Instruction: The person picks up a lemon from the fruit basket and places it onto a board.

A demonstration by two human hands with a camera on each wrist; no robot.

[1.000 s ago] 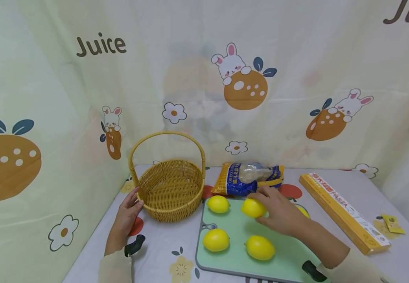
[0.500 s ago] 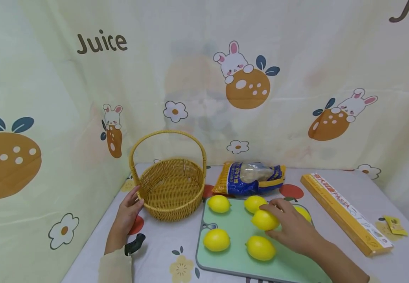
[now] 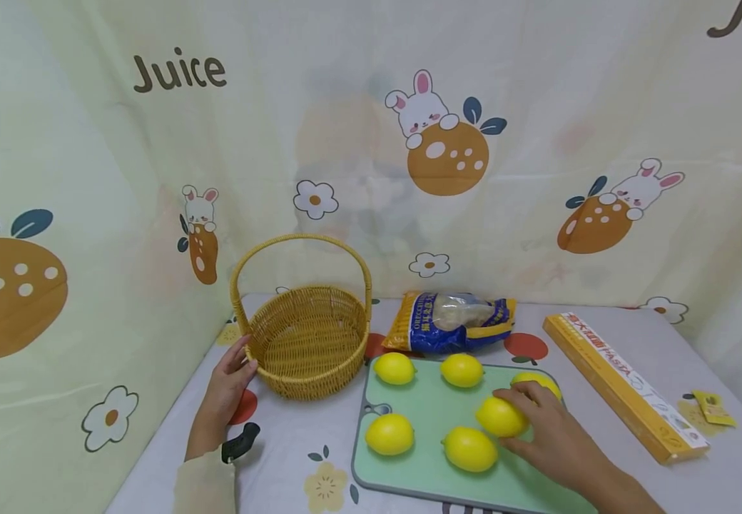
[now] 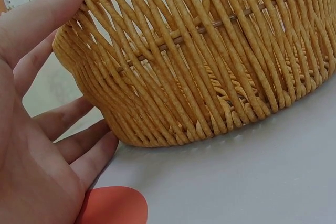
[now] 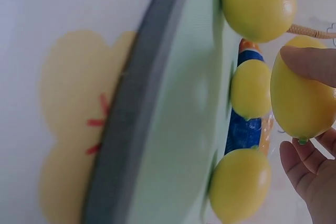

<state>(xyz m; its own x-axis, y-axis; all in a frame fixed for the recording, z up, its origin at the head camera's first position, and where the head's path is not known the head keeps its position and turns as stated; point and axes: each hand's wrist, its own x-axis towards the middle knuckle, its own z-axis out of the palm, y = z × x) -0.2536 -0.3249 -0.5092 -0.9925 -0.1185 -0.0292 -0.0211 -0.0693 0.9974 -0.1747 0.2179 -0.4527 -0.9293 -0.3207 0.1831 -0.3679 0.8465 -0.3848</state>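
Observation:
In the head view my right hand (image 3: 554, 435) holds a yellow lemon (image 3: 501, 417) between thumb and fingers, over the right half of the green cutting board (image 3: 432, 407). The right wrist view has that lemon (image 5: 302, 98) close up, its green tip pointing down, with the thumb against it. Several other lemons rest on the board, one of them (image 3: 470, 449) just beside the held one. At left, my left hand (image 3: 225, 385) touches the side of a wicker basket (image 3: 313, 382). Up close, its extended fingers (image 4: 94, 153) lie along the weave of the basket (image 4: 194, 72), thumb near the rim.
A blue and orange pasta bag (image 3: 451, 325) lies behind the board. To the right are a long orange pasta box (image 3: 624, 389) and a small yellow packet (image 3: 714, 408). The basket's tall handle (image 3: 303, 237) arches upward. A printed curtain (image 3: 358, 143) encloses the back and sides.
My right hand has carried the lemon from the back middle of the board rightward and nearer to me, uncovering another lemon there. The left hand stays at the basket.

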